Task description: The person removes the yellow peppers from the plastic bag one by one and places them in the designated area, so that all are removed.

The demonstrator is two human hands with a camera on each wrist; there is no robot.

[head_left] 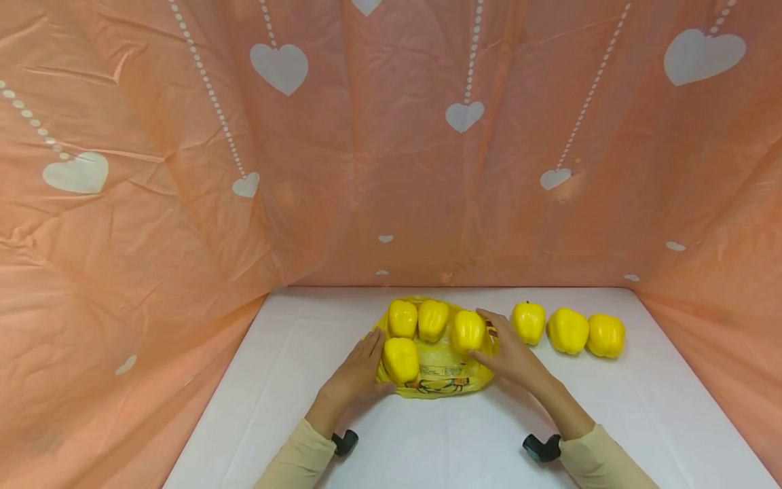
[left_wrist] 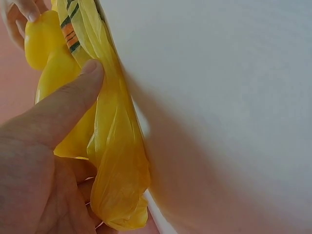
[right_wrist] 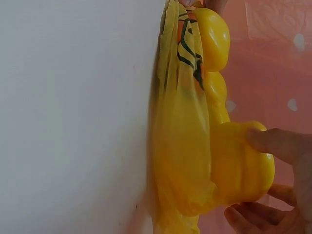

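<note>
- Tan sleeves (head_left: 296,458) enter at the near edge of the tabletop (head_left: 660,435), and a dark wrist device (head_left: 346,443) shows at the left cuff.
- Left hand (head_left: 360,367): fingers nearly straight and side by side, thumb apart from them, resting along the left side of the yellow bag (head_left: 436,356); the thumb touches its film.
- Right hand (head_left: 510,350): clamped on the right-hand pepper (head_left: 468,331), thumb on the near side, fingers around the far side.
- Three more peppers sit at the bag: a near-left pepper (head_left: 400,360) beside the left hand, and a far pair (head_left: 433,320). Whether they lie inside its mouth or on top, I cannot tell.
- Farther right, a row of three peppers (head_left: 568,331) rests on the tabletop, apart from the bag.
- Step in hand, as I judge it: positioning the gripped pepper at the bag's right side.
- Next move likely calls for settling that pepper, then parting the right fingers gently, with the left hand steadying the thin film.
</note>
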